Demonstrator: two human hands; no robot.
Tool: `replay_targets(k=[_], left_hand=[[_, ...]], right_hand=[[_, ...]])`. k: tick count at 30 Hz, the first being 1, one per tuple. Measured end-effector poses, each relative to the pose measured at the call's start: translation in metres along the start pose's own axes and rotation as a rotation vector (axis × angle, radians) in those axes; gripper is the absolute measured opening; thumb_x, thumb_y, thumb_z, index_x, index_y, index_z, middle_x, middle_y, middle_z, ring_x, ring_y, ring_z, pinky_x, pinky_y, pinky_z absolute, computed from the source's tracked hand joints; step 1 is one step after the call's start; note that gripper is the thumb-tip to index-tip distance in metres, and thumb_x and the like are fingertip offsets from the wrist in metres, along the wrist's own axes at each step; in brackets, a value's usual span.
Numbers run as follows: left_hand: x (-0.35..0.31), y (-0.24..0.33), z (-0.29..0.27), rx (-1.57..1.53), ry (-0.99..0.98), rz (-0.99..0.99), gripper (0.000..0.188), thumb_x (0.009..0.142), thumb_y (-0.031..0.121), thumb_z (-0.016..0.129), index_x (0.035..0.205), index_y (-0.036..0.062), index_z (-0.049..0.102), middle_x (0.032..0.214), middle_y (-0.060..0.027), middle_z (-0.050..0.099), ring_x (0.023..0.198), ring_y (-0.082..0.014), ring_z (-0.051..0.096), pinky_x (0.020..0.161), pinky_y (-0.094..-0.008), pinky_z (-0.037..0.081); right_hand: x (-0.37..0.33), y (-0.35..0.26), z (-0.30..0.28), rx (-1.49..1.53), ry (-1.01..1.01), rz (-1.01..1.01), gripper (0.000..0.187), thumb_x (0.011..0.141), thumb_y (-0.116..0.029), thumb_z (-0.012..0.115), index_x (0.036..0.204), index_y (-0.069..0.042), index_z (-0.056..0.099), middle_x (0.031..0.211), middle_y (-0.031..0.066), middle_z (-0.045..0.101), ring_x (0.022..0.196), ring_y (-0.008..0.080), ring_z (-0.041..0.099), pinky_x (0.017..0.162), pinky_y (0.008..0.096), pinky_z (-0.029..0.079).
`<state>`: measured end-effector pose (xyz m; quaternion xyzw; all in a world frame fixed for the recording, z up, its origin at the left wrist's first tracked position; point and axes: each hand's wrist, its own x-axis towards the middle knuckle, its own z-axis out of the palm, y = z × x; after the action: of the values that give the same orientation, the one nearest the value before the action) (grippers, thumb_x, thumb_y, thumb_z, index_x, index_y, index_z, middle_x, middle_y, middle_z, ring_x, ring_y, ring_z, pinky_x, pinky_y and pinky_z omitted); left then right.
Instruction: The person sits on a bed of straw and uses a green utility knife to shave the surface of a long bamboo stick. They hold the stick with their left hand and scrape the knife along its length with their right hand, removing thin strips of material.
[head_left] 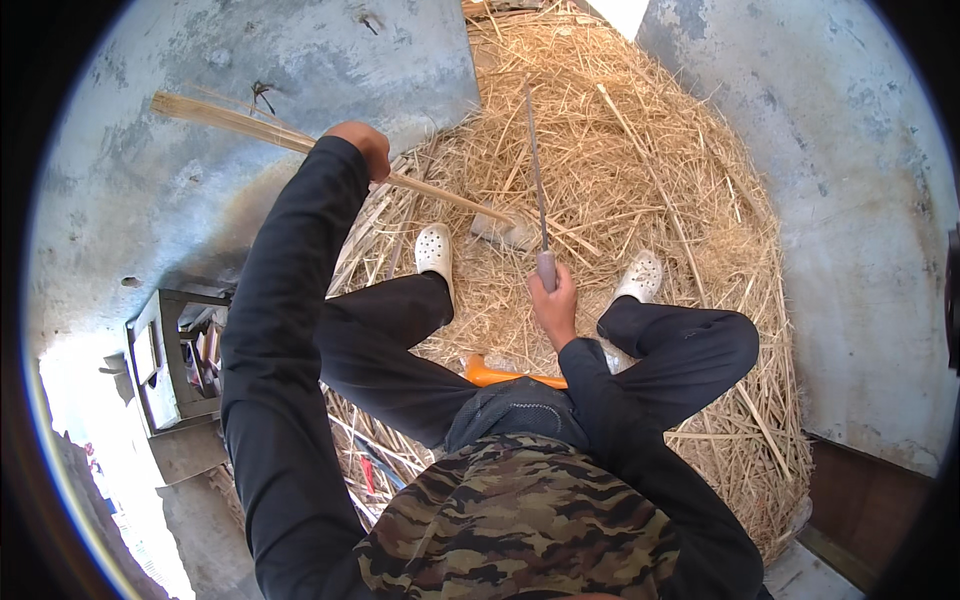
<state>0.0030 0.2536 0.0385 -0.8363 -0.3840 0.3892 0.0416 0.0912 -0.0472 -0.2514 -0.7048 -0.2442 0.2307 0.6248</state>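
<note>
My left hand (365,148) is raised at the left, closed round a long pale bamboo strip (435,190). The strip's split end (225,118) sticks out to the upper left, and its lower end slants down to a small block (500,232) between my feet. In my right hand (555,300) is the handle of a long-bladed knife (545,270). Its thin dark blade points away from me, upward over the heap of shavings, apart from the strip my left hand holds.
Straw-like shavings (600,130) cover the floor around my white clogs (434,250). An orange plastic seat (490,374) shows beneath me. Worn blue-grey walls (850,230) rise on both sides. A wooden cabinet (170,370) with items inside stands at the left, beside a bright opening.
</note>
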Motion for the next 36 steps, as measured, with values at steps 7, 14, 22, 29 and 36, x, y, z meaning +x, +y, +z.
replay_targets(k=[7, 14, 22, 29, 36], left_hand=[[0.007, -0.008, 0.013, -0.040, -0.032, 0.013, 0.034, 0.077, 0.023, 0.067, 0.103, 0.0036, 0.073, 0.103, -0.0191, 0.070, 0.096, -0.0349, 0.066, 0.083, -0.0408, 0.051], [0.013, -0.024, 0.021, -0.074, -0.081, 0.008, 0.033, 0.076, 0.022, 0.066, 0.102, 0.0019, 0.073, 0.102, -0.0195, 0.070, 0.095, -0.0347, 0.067, 0.082, -0.0405, 0.051], [0.004, -0.012, -0.004, -0.035, -0.131, 0.017, 0.034, 0.077, 0.026, 0.069, 0.104, 0.0049, 0.073, 0.106, -0.0165, 0.070, 0.098, -0.0334, 0.066, 0.084, -0.0411, 0.050], [-0.007, -0.004, -0.004, -0.020, -0.114, -0.007, 0.035, 0.077, 0.026, 0.069, 0.106, 0.0055, 0.073, 0.107, -0.0161, 0.070, 0.097, -0.0333, 0.066, 0.084, -0.0405, 0.051], [0.012, -0.020, 0.008, -0.094, -0.172, 0.000, 0.036, 0.070, 0.025, 0.074, 0.102, 0.0099, 0.076, 0.100, -0.0133, 0.073, 0.092, -0.0290, 0.068, 0.078, -0.0401, 0.052]], right_hand=[[0.038, -0.010, 0.002, 0.133, -0.083, 0.578, 0.015, 0.084, -0.010, 0.065, 0.082, -0.004, 0.051, 0.056, 0.0022, 0.048, 0.039, 0.0118, 0.045, 0.035, 0.0289, 0.035], [0.003, 0.033, -0.003, 0.156, -0.047, 0.190, 0.017, 0.085, -0.007, 0.064, 0.077, -0.006, 0.049, 0.054, 0.0020, 0.050, 0.037, 0.0115, 0.048, 0.034, 0.0280, 0.036], [-0.059, 0.084, -0.013, -0.153, -0.277, 0.806, 0.016, 0.080, -0.013, 0.063, 0.076, 0.000, 0.055, 0.052, 0.0079, 0.051, 0.037, 0.0190, 0.052, 0.037, 0.0351, 0.040], [-0.023, 0.055, 0.003, 0.048, -0.128, 0.238, 0.014, 0.082, -0.009, 0.062, 0.074, -0.001, 0.053, 0.051, 0.0048, 0.051, 0.037, 0.0153, 0.049, 0.036, 0.0337, 0.038], [-0.053, 0.101, -0.012, -0.357, -0.229, 0.716, 0.023, 0.077, -0.017, 0.066, 0.083, 0.004, 0.060, 0.064, 0.0148, 0.060, 0.050, 0.0262, 0.061, 0.045, 0.0401, 0.047]])
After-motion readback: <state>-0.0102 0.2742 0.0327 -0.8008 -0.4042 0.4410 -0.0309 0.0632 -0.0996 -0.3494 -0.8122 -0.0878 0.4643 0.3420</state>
